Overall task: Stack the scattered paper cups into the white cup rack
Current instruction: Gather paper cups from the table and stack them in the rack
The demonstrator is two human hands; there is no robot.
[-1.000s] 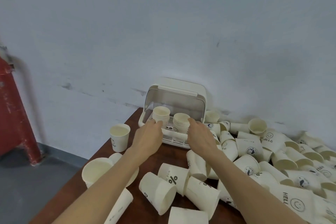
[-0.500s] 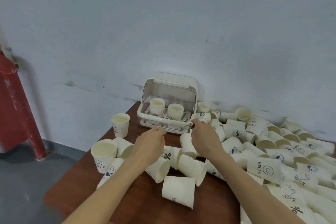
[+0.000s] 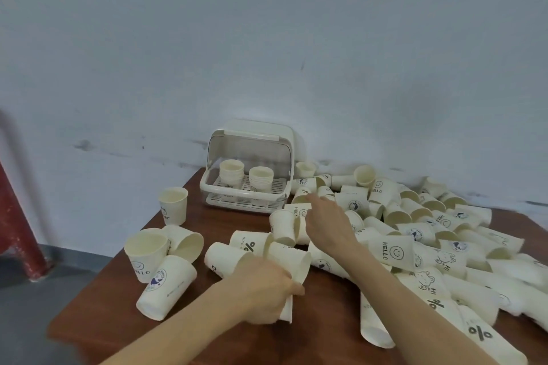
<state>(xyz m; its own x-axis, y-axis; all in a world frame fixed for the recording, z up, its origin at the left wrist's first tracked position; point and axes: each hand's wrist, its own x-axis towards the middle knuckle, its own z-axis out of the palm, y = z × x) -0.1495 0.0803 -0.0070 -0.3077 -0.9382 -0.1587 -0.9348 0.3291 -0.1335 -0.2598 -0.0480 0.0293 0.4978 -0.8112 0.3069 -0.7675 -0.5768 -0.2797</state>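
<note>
Head camera is showing me bare brown table (image 3: 118, 299) opening out to the left of my left hand (image 3: 261, 293), running to its near-left corner and left edge, where the grey floor (image 3: 35, 320) is dropping away. To the right of my right hand (image 3: 326, 225) the tabletop is lying buried under a heap of paper cups (image 3: 444, 234), most of them on their sides, reaching back to the wall (image 3: 267, 38).

My left hand is curling around a cup on its side (image 3: 289, 264), fingers wrapped over its wall near the rim, thumb underneath. My right hand is reaching forward into the near edge of the heap, fingers bent downward among the cups; I cannot tell whether they are gripping one. An upright cup (image 3: 283, 227) is standing just left of that hand.

Ahead of both hands, against the wall, the white cup rack (image 3: 246, 187) is sitting with its lid raised and two short stacks (image 3: 261, 179) standing inside. Left of my left hand are a lone upright cup (image 3: 173, 205) and a small cluster of three cups (image 3: 163, 264)
</note>
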